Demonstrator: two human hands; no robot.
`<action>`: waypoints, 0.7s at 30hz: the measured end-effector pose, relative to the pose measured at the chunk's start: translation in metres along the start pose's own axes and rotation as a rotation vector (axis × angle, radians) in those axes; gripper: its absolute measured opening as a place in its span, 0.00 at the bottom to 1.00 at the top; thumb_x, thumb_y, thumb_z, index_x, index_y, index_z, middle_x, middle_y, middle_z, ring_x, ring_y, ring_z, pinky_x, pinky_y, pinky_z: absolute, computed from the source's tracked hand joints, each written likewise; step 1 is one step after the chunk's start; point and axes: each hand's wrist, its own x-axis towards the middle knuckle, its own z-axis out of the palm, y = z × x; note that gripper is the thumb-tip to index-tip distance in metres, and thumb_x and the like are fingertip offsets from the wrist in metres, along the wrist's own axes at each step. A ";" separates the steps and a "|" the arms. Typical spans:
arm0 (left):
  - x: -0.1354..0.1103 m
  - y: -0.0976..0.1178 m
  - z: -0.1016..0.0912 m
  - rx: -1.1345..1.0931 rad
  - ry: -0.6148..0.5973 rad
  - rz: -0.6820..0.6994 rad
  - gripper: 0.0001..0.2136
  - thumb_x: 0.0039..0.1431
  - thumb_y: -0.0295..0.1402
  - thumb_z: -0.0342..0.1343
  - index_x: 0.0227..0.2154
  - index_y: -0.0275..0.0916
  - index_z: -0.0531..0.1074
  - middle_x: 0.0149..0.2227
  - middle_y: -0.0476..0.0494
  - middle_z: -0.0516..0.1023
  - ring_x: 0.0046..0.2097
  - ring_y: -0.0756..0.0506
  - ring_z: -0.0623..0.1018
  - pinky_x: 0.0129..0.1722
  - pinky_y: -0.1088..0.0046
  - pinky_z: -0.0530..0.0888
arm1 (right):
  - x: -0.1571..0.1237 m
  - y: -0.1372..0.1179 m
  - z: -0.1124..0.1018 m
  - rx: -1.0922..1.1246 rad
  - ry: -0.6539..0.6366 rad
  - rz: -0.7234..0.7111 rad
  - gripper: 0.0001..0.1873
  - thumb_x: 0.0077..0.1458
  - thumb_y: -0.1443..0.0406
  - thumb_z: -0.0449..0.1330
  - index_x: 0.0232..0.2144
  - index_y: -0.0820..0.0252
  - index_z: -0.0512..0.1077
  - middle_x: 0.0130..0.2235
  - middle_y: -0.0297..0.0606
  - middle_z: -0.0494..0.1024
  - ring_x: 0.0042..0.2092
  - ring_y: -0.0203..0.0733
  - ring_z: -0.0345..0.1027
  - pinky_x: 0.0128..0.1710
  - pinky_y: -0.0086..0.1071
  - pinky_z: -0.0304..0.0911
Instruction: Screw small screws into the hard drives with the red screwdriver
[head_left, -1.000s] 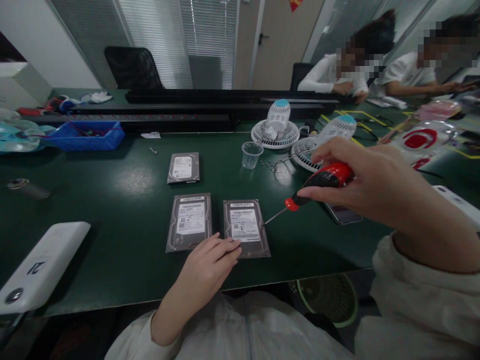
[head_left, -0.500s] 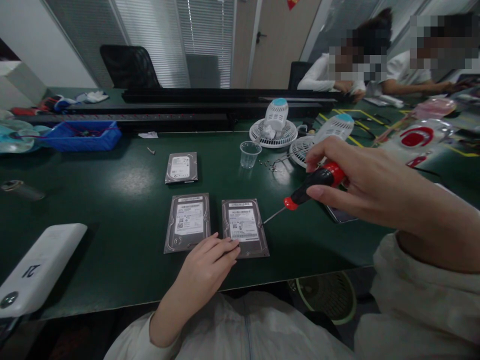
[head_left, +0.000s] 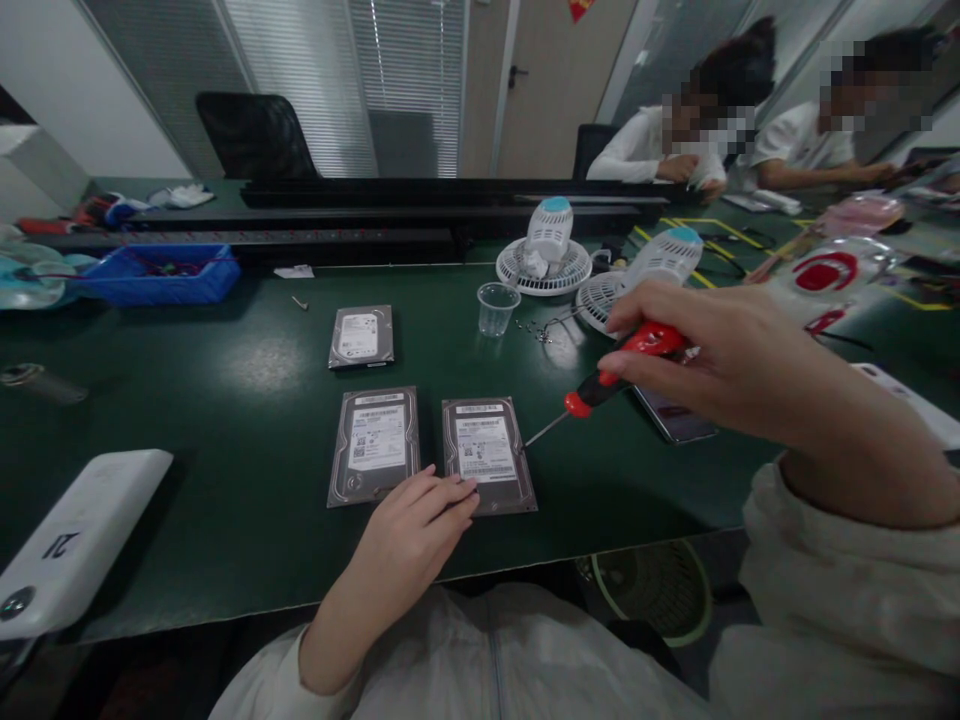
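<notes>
Two hard drives lie side by side near the table's front edge, one on the left (head_left: 373, 443) and one on the right (head_left: 486, 450). My left hand (head_left: 420, 530) rests with fingers flat on the near left corner of the right drive. My right hand (head_left: 712, 355) is closed round the red-and-black screwdriver (head_left: 622, 370), whose metal tip touches the right edge of the right drive. A third hard drive (head_left: 361, 337) lies farther back.
A clear plastic cup (head_left: 496, 308), loose screws (head_left: 536, 328), two small white fans (head_left: 547, 250) and a phone (head_left: 671, 415) sit behind my right hand. A blue bin (head_left: 161, 272) is far left, a white device (head_left: 71, 540) near left. Two people sit at the back right.
My right hand has shifted its fingers on the screwdriver handle, which has turned and dropped slightly; the tip stays at the drive's right edge. My left hand has not moved.
</notes>
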 end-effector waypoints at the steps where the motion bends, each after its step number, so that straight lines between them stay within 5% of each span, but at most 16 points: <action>1: 0.000 0.000 0.000 0.001 0.001 -0.002 0.10 0.74 0.25 0.55 0.51 0.35 0.79 0.51 0.37 0.87 0.50 0.39 0.87 0.57 0.50 0.85 | -0.001 0.001 0.000 0.004 -0.011 -0.015 0.15 0.70 0.51 0.56 0.41 0.55 0.69 0.34 0.36 0.76 0.32 0.44 0.71 0.32 0.36 0.60; 7: -0.001 0.001 0.001 0.000 -0.004 0.004 0.10 0.74 0.24 0.55 0.51 0.33 0.79 0.51 0.37 0.87 0.49 0.38 0.87 0.56 0.47 0.85 | -0.007 0.002 -0.005 0.182 -0.054 -0.161 0.21 0.60 0.61 0.62 0.54 0.52 0.64 0.53 0.43 0.73 0.50 0.51 0.74 0.44 0.41 0.72; 14: 0.001 0.001 0.001 0.009 0.012 0.007 0.09 0.74 0.24 0.55 0.51 0.33 0.78 0.51 0.37 0.87 0.49 0.38 0.87 0.55 0.47 0.86 | -0.003 0.006 -0.003 0.121 -0.017 -0.039 0.14 0.63 0.53 0.63 0.43 0.54 0.68 0.35 0.33 0.75 0.30 0.41 0.70 0.30 0.35 0.61; 17: 0.001 0.001 0.001 0.015 0.012 0.006 0.09 0.75 0.25 0.54 0.51 0.34 0.78 0.51 0.37 0.87 0.49 0.39 0.87 0.55 0.48 0.86 | -0.001 0.008 0.000 0.028 -0.021 0.015 0.15 0.66 0.50 0.60 0.42 0.55 0.69 0.32 0.33 0.74 0.29 0.42 0.68 0.30 0.36 0.56; 21: 0.001 0.001 0.000 0.027 0.012 0.009 0.10 0.76 0.26 0.52 0.50 0.35 0.78 0.51 0.38 0.87 0.48 0.40 0.87 0.55 0.49 0.86 | -0.002 0.008 -0.001 0.061 -0.049 -0.001 0.17 0.62 0.51 0.62 0.43 0.57 0.68 0.38 0.39 0.76 0.34 0.45 0.71 0.34 0.38 0.61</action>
